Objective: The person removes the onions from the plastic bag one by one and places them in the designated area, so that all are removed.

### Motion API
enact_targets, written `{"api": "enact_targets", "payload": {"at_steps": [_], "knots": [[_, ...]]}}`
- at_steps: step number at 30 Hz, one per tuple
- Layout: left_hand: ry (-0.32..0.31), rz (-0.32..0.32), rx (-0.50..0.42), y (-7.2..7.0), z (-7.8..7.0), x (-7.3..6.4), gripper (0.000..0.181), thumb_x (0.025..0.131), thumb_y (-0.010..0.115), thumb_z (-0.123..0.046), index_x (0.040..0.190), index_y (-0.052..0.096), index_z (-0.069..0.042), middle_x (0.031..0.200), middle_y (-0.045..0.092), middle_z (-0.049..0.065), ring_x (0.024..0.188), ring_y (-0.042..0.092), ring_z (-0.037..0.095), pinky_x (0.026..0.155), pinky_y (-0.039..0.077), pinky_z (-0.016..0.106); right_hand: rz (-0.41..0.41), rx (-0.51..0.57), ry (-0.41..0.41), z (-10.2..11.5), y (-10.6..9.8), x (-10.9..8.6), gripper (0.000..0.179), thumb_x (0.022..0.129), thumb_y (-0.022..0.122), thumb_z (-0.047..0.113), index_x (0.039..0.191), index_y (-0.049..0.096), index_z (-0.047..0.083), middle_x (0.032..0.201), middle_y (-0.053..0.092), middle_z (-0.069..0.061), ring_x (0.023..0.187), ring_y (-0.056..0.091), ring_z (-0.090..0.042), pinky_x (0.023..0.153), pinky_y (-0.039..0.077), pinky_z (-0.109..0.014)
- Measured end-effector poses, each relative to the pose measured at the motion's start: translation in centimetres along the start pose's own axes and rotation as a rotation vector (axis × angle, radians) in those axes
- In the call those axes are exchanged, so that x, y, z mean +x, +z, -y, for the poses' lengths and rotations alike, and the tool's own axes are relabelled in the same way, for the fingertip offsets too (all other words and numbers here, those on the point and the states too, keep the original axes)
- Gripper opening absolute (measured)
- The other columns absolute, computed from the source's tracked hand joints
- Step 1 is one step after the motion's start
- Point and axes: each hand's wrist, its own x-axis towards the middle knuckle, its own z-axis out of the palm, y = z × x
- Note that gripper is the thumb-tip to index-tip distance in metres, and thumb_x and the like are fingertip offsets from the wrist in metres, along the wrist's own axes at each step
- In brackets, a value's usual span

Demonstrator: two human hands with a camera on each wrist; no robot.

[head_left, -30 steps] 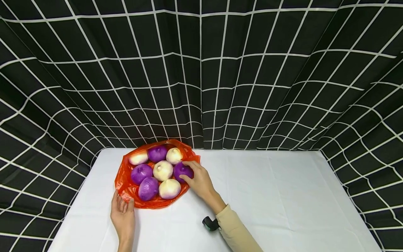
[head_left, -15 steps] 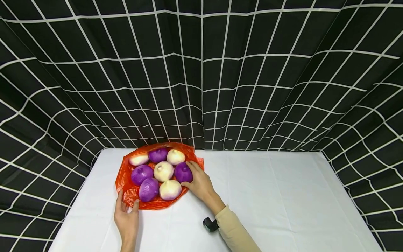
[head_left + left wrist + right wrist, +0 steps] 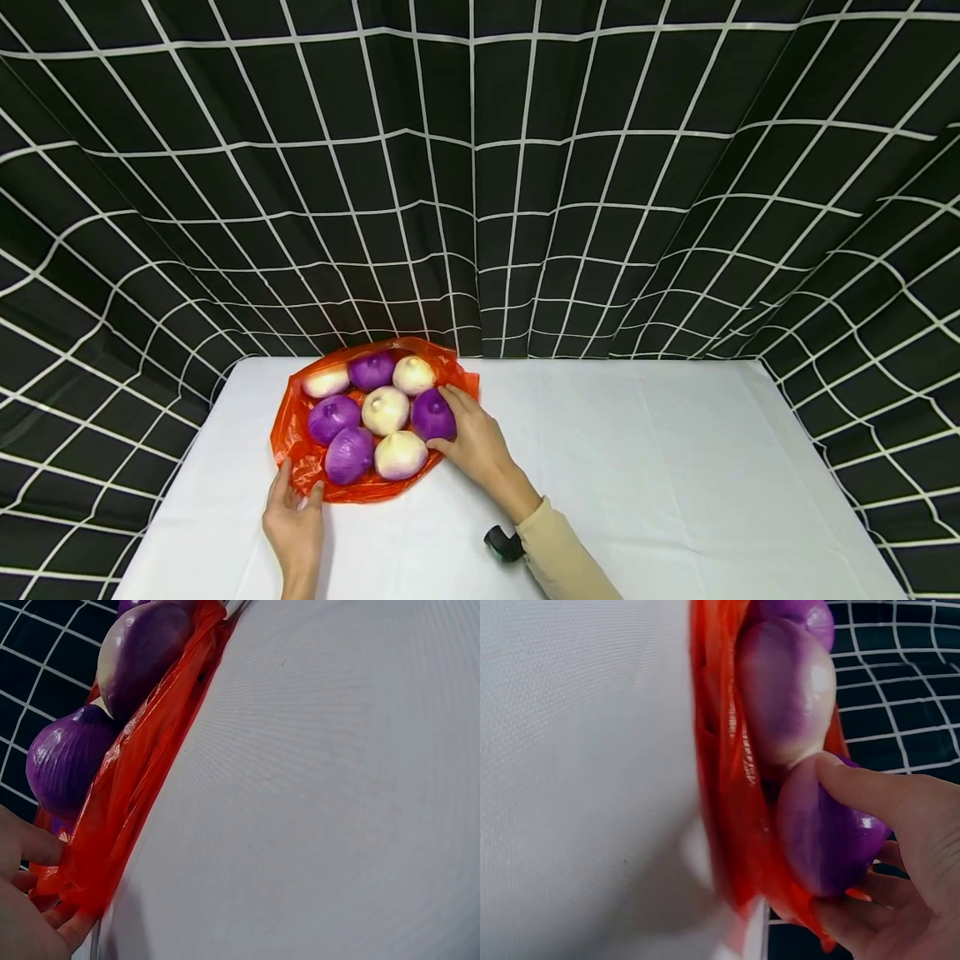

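Note:
A red plastic bag [image 3: 287,437] lies spread at the left of the table, holding several purple and whitish onions. My right hand [image 3: 477,442] grips the purple onion [image 3: 431,415] on the bag's right side. In the right wrist view, the thumb presses the side of that onion [image 3: 829,847] while the other fingers curve around its far side. At the bag's near left corner, my left hand [image 3: 294,529] holds the plastic edge between thumb and fingers. A whitish onion [image 3: 401,456] and another purple onion [image 3: 349,456] sit along the near side.
White cloth covers the table [image 3: 660,467]. A black curtain [image 3: 600,208] with a white grid rises behind it and at both sides, close to the bag's back edge. A dark device [image 3: 502,544] sits at my right wrist, beside the beige sleeve [image 3: 562,554].
My right hand's fingers have slid around the right side of the purple onion, with the thumb lower. My left hand's thumb and fingers have come in over the bag's corner.

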Motion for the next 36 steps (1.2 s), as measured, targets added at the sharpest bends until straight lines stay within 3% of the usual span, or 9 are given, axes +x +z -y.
{"api": "enact_targets", "payload": {"at_steps": [12,17,20,22,27,31,36], "knots": [[-0.035,-0.042,0.001,0.1,0.1,-0.2,0.066,0.085,0.059,0.017,0.146,0.042,-0.001,0.147,0.041,0.026,0.125,0.049,0.042,0.087,0.043,0.001,-0.048,0.019,-0.032,-0.1,-2.6,-0.5,0.078,0.073,0.088,0.025,0.138,0.053,0.000,0.141,0.053,-0.015,0.127,0.053,-0.030,0.103,0.050,-0.045],[-0.058,-0.045,-0.006,0.0,0.2,-0.1,0.074,0.085,0.060,0.016,0.150,0.038,-0.008,0.142,0.045,0.030,0.109,0.059,0.009,0.083,0.044,0.000,-0.095,0.053,-0.034,-0.6,-3.5,-0.4,0.079,0.072,0.088,0.023,0.138,0.052,-0.001,0.141,0.053,-0.016,0.128,0.052,-0.029,0.106,0.047,-0.043],[-0.071,-0.044,-0.055,-0.1,0.4,0.0,0.077,0.084,0.059,0.019,0.152,0.036,-0.010,0.140,0.045,0.033,0.092,0.053,-0.011,0.079,0.046,-0.001,-0.108,0.080,-0.040,-0.8,-3.9,-0.3,0.079,0.072,0.088,0.021,0.138,0.052,-0.003,0.141,0.053,-0.016,0.128,0.053,-0.030,0.107,0.045,-0.042],[-0.078,-0.044,-0.073,-0.2,0.6,0.1,0.077,0.084,0.058,0.019,0.151,0.037,-0.010,0.140,0.045,0.033,0.089,0.051,-0.015,0.078,0.046,-0.001,-0.115,0.089,-0.038,-0.9,-4.2,-0.3,0.078,0.073,0.088,0.021,0.137,0.052,-0.003,0.141,0.052,-0.017,0.128,0.052,-0.030,0.108,0.045,-0.042],[-0.116,-0.042,-0.043,-0.2,0.8,0.1,0.074,0.086,0.061,0.015,0.150,0.039,-0.014,0.145,0.043,0.028,0.097,0.055,-0.006,0.079,0.045,-0.001,-0.136,0.115,-0.009,-1.7,-5.0,-0.2,0.077,0.073,0.088,0.022,0.137,0.052,-0.002,0.142,0.051,-0.018,0.130,0.051,-0.030,0.109,0.043,-0.041],[-0.141,-0.048,-0.031,-0.2,1.1,0.1,0.071,0.087,0.061,0.012,0.150,0.039,-0.010,0.143,0.044,0.029,0.117,0.059,0.020,0.081,0.045,0.000,-0.152,0.130,0.011,-2.6,-5.8,0.1,0.079,0.072,0.089,0.022,0.138,0.052,-0.003,0.142,0.051,-0.019,0.130,0.050,-0.032,0.109,0.043,-0.043],[-0.151,-0.051,-0.060,-0.2,1.4,0.3,0.068,0.088,0.061,0.012,0.150,0.037,-0.004,0.143,0.044,0.031,0.125,0.047,0.047,0.083,0.045,0.002,-0.182,0.113,0.065,-3.7,-6.5,0.3,0.081,0.072,0.089,0.022,0.139,0.050,-0.003,0.142,0.051,-0.019,0.130,0.050,-0.033,0.108,0.043,-0.046]]}}
